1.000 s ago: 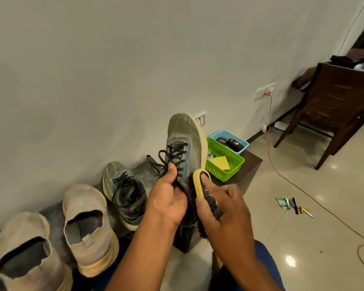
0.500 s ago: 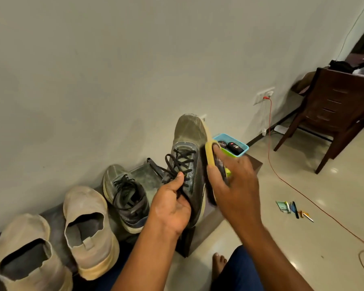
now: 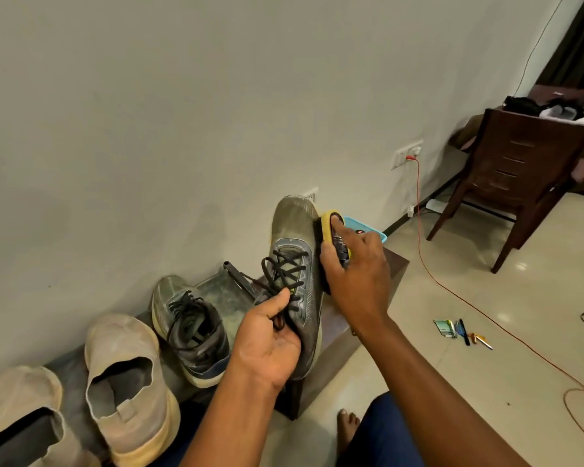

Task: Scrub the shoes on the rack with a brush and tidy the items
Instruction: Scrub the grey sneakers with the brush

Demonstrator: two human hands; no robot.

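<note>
My left hand (image 3: 270,342) grips a dusty grey lace-up sneaker (image 3: 295,251) near its heel and holds it toe-up above the rack. My right hand (image 3: 354,267) grips a yellow-backed brush (image 3: 331,227) and presses its bristles against the sneaker's right side, close to the toe. The matching grey sneaker (image 3: 189,328) lies on the dark low rack (image 3: 334,328). Two beige slip-on shoes (image 3: 125,375) (image 3: 17,416) sit further left on the rack.
A blue basket (image 3: 368,230) shows behind my right hand at the rack's far end. A red cable (image 3: 452,291) runs from a wall socket across the tiled floor. Small items (image 3: 462,330) lie on the floor. A brown chair (image 3: 516,176) stands at right. My bare foot (image 3: 348,429) is below.
My right hand has slid the brush up along the sneaker's side from near the heel to near the toe. My left hand keeps its hold on the shoe.
</note>
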